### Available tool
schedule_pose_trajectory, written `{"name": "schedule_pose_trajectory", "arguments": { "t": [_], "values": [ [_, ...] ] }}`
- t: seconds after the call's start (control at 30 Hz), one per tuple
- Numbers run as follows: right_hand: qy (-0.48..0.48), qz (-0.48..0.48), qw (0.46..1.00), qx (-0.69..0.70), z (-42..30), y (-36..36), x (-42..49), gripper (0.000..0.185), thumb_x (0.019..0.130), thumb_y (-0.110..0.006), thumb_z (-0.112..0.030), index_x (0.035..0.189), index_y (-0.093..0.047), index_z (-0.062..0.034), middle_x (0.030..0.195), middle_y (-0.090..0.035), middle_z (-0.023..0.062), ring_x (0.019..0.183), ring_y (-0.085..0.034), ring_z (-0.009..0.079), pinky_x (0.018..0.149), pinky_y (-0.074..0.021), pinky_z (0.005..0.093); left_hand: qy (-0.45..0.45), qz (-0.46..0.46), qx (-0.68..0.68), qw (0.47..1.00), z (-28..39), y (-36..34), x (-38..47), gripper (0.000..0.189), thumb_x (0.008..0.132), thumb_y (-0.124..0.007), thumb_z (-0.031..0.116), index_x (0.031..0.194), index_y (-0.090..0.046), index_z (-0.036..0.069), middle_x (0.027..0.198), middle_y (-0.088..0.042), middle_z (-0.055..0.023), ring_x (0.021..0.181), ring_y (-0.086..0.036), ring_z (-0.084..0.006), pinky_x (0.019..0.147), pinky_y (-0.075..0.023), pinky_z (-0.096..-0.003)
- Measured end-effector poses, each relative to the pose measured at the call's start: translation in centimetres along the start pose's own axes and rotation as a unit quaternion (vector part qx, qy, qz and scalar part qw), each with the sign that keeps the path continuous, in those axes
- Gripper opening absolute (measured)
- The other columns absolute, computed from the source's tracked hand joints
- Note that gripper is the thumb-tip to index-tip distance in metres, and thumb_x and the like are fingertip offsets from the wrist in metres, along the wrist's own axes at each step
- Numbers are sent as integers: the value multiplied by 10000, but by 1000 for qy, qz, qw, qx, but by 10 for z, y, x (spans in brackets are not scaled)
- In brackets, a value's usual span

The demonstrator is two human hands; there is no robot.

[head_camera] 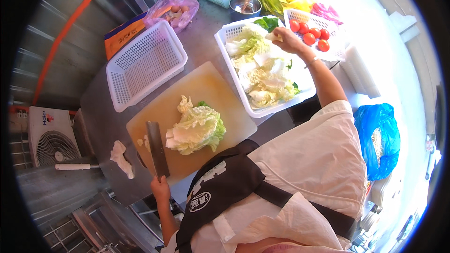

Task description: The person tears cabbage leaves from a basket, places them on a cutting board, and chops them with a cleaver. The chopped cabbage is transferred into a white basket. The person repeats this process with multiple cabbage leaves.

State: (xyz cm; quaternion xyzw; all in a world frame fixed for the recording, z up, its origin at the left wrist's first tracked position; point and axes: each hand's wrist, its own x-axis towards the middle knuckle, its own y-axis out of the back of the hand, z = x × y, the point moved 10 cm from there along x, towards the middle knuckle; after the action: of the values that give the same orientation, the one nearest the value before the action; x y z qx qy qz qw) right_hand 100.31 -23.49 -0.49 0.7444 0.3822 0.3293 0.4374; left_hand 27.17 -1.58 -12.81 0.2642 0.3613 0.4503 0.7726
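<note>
My left hand (pixel 160 188) grips the handle end of a cleaver (pixel 158 151), whose blade lies over the left side of a cutting board (pixel 214 88). Right of the blade, a pile of napa cabbage leaves (pixel 197 130) rests on the board, with small pale scraps (pixel 144 143) at the blade's left. My right hand (pixel 290 42) is over the upper right of a white plastic basket (pixel 236 80) of cabbage leaves (pixel 267 70); its fingers are closed on a pale piece of cabbage (pixel 272 36). Dark green leaves (pixel 268 24) lie just beside it.
Another white basket (pixel 146 66) stands above the board. A wet white cloth (pixel 122 158) lies left. Beyond are a pink bag of eggs (pixel 174 12), a metal bowl with chopsticks (pixel 245 8) and a basket of tomatoes (pixel 314 34). A blue bag (pixel 378 140) stands right.
</note>
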Motion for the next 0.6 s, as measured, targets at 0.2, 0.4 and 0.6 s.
{"name": "schedule_pose_trajectory", "arguments": {
  "t": [0.2, 0.4, 0.6],
  "values": [
    [-405, 106, 796, 438, 70, -11, 5, 387, 891, -674, -359, 1022, -534, -24, 836, -571, 86, 794, -570, 156, 659, -499, 342, -31, 18, 14, 999, 26, 7, -7, 142, 865, -625, 78, 925, -615, -51, 748, -641, -190, 676, -627, -284, 666, -488, -393],
    [-476, 137, 576, 650, 73, -113, 40, 400, 926, -648, -353, 1225, -534, -114, 1190, -585, 80, 1079, -551, 266, 847, -516, 441, -22, 24, 11, 999, 40, 8, -13, 158, 872, -608, 74, 970, -632, -47, 710, -613, -170, 640, -599, -232, 652, -483, -375],
    [-357, 92, 794, 483, 67, -122, 60, 437, 828, -753, -328, 1185, -620, -113, 1153, -619, 94, 1045, -596, 312, 877, -521, 485, -46, 32, 22, 998, 48, 2, -21, 182, 886, -595, 80, 1021, -645, -31, 731, -621, -180, 652, -615, -236, 650, -483, -371]
  ]
}}
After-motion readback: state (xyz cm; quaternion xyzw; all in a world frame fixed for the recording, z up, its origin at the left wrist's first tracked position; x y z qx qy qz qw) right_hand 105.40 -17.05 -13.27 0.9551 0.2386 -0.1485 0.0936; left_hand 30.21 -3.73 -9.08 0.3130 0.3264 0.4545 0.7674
